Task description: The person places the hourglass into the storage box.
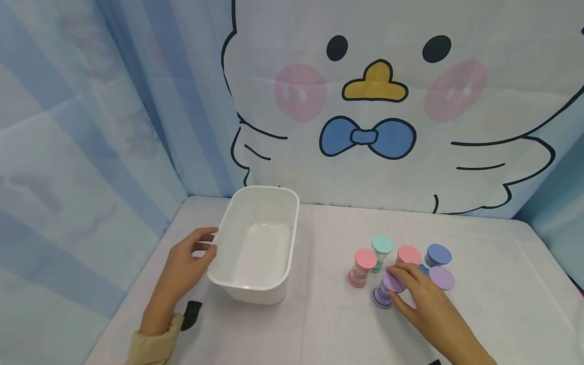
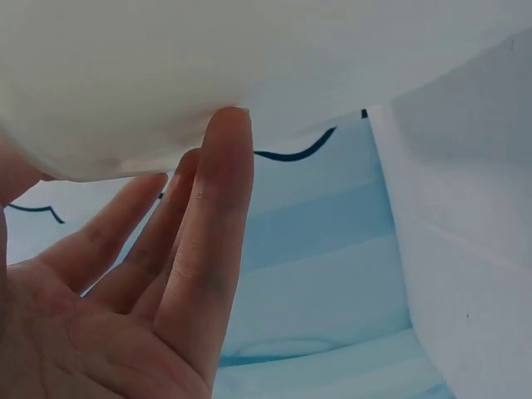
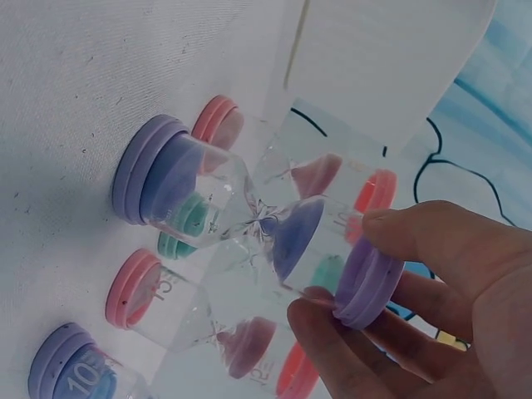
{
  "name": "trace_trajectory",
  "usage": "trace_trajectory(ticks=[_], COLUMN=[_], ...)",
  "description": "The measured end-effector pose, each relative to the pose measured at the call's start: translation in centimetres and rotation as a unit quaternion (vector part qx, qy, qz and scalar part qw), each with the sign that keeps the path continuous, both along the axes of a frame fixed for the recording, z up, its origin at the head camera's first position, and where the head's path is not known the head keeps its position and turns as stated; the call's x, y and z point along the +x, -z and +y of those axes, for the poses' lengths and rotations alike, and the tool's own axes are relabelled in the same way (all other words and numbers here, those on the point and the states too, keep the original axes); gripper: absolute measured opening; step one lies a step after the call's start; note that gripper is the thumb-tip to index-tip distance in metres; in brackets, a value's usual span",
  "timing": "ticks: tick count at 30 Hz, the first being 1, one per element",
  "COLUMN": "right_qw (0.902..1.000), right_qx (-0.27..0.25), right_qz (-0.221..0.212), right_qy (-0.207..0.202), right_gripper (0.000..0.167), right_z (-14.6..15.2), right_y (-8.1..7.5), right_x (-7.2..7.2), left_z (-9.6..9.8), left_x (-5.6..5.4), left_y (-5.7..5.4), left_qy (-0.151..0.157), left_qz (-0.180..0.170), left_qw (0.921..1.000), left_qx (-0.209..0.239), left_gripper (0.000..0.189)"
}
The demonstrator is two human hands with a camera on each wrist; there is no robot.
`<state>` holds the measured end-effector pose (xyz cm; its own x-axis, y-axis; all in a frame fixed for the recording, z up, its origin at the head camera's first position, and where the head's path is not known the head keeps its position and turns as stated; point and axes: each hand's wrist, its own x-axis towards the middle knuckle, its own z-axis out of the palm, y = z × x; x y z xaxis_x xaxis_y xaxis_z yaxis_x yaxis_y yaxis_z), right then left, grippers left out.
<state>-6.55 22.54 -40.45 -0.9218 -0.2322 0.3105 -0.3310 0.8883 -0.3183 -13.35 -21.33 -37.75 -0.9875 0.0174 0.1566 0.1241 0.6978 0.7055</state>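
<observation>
My right hand (image 1: 424, 299) pinches the top cap of a purple hourglass (image 1: 381, 295) between thumb and fingers. The right wrist view shows this hourglass (image 3: 287, 237) with purple sand in both bulbs, its base at the tabletop. Around it stand two pink hourglasses (image 1: 360, 271), a mint green one (image 1: 381, 247), a blue one (image 1: 438, 255) and another with a purple cap (image 1: 441, 278), partly hidden by the hand. At the left, my left hand (image 1: 184, 261) touches the side of a white plastic bin (image 1: 255, 285) with fairly straight fingers (image 2: 212, 241). The bin has nothing inside.
A pale cloth covers the table (image 1: 328, 324). Behind it hangs a curtain (image 1: 369, 182) printed with a cartoon bird, and blue-and-white fabric (image 1: 91, 152) closes off the left side. A black strap end (image 1: 190, 315) sticks out by the left sleeve (image 1: 155, 344).
</observation>
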Motion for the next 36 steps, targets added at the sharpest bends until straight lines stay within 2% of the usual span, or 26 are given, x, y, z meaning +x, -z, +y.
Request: trace_trajectory(ticks=[8, 17, 22, 29, 36], right_qw=[0.9990, 0.9989, 0.9991, 0.9989, 0.9988], right_qx=[-0.011, -0.025, -0.037, -0.046, -0.048], right_qz=[0.040, 0.035, 0.019, 0.001, -0.011], right_qy=[-0.017, -0.018, -0.010, -0.009, -0.004], right_gripper=[0.052, 0.051, 0.050, 0.051, 0.052], right_z=[0.2, 0.3, 0.4, 0.6, 0.8], right_y=[0.2, 0.1, -0.1, 0.0, -0.1], right_x=[-0.1, -0.2, -0.2, -0.2, -0.4], left_z=[-0.7, -1.9, -2.1, -2.2, -2.5], left_x=[-0.2, -0.5, -0.6, -0.6, -0.7], left_y=[0.2, 0.9, 1.1, 1.3, 1.4], left_qy=[0.015, 0.053, 0.060, 0.054, 0.082], left_qz=[-0.016, -0.050, -0.053, -0.067, -0.062], left_qw=[0.9994, 0.9931, 0.9912, 0.9903, 0.9852], left_qx=[0.025, 0.092, 0.105, 0.109, 0.137], left_gripper=[0.040, 0.045, 0.047, 0.049, 0.049])
